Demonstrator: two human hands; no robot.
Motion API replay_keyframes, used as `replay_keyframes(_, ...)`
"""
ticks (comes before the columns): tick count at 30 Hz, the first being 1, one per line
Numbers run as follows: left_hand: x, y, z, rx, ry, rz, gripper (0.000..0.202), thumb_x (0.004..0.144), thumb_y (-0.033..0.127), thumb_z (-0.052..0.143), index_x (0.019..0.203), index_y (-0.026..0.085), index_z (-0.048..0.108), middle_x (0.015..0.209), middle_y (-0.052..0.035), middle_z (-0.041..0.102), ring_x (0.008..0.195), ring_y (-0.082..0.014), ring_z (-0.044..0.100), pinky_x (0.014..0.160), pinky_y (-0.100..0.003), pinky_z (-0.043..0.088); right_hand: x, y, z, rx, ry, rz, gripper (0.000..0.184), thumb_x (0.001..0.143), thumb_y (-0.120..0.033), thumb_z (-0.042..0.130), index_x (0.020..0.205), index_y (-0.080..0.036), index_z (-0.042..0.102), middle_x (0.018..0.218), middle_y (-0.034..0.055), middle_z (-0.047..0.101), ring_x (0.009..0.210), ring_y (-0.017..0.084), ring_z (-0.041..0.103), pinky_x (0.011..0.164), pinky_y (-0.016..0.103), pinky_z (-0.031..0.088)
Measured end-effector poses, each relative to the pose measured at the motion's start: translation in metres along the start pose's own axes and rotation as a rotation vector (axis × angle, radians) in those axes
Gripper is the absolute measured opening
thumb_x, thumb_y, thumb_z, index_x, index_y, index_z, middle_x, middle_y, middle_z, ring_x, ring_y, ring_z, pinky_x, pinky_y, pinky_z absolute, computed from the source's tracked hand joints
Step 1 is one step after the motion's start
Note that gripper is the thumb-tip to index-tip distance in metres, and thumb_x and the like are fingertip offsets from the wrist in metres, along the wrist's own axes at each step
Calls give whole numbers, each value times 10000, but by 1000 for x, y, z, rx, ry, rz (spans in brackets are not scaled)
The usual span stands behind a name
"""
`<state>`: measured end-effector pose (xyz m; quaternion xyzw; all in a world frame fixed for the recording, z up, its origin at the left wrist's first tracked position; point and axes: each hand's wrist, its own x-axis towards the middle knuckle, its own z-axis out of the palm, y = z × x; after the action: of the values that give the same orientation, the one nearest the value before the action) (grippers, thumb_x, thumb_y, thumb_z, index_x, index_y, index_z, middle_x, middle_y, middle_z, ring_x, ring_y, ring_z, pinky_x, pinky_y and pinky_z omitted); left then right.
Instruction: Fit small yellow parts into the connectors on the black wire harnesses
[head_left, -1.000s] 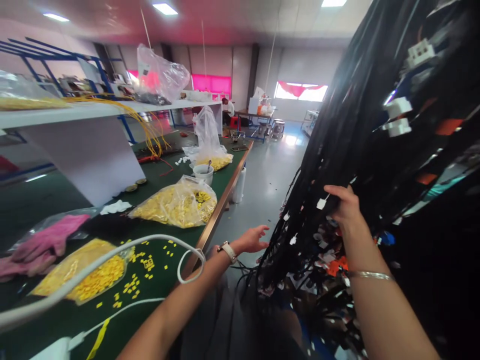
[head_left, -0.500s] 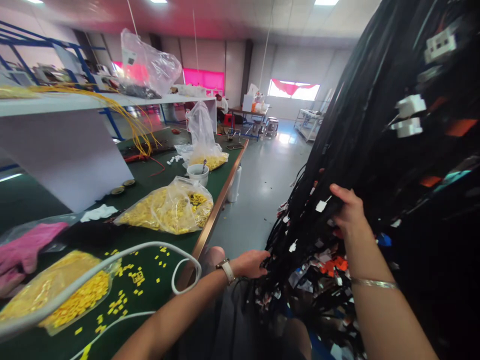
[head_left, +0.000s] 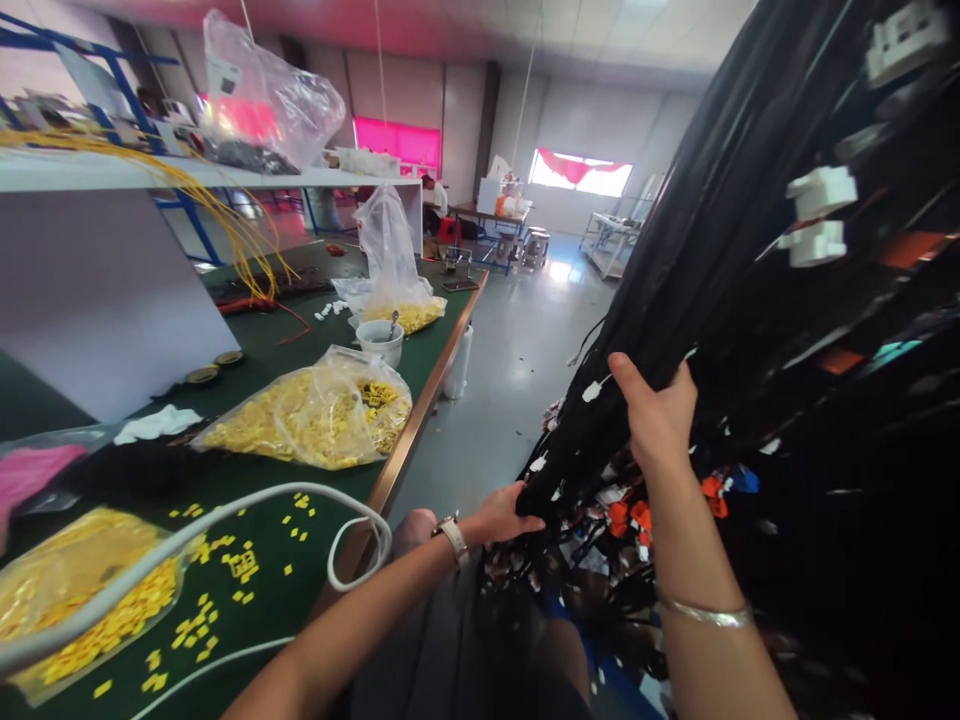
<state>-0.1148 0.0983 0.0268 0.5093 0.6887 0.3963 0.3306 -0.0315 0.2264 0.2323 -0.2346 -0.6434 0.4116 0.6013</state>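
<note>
A thick black wire bundle is hanging down the right half of the frame, its lower ends carrying white and orange connectors. The right hand is gripping the bundle at centre right, fingers wrapped into the strands. The left hand is closing on the bundle's lower tip at bottom centre. The table edge is running diagonally just left of the left hand. Bare floor is lying open between that edge and the bundle.
</note>
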Motion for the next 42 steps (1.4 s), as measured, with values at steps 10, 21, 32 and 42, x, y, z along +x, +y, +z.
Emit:
replay_keyframes(10, -16, -7, -33, 152, 42, -39, 186, 708, 279, 622, 849, 165, 662, 730, 17, 615, 704, -149, 540, 640, -225, 400, -61, 33, -17, -337, -223, -104, 740, 901, -443, 522, 1520, -190, 203, 1582, 145, 263, 1462, 247, 224, 1184, 493, 181)
replay_keyframes(21, -12, -17, -51, 108, 76, -62, 284, 721, 371, 662, 892, 145, 654, 763, 9, 614, 707, -145, 532, 617, -225, 397, -206, 190, -22, -190, -659, 394, 441, 654, -231, 647, 1094, -214, 635, 1071, 97, 684, 918, 257, 659, 751, 406, 551)
replay_keyframes(32, -13, -14, -50, 167, 112, -67, 198, 753, 278, 658, 911, 161, 639, 809, -7, 670, 722, -151, 587, 632, -224, 419, -259, 232, -16, -151, -787, 698, 507, 704, -684, 584, 842, -203, 663, 697, 54, 684, 714, 254, 632, 661, 353, 487)
replay_keyframes(42, -11, -20, -44, 305, 139, -54, 190, 786, 214, 630, 971, 175, 621, 909, -66, 703, 857, -218, 663, 746, -288, 495, -280, 227, -43, -66, -717, 995, 458, 590, -653, 718, 581, -202, 644, 542, 40, 611, 564, 222, 579, 587, 347, 436)
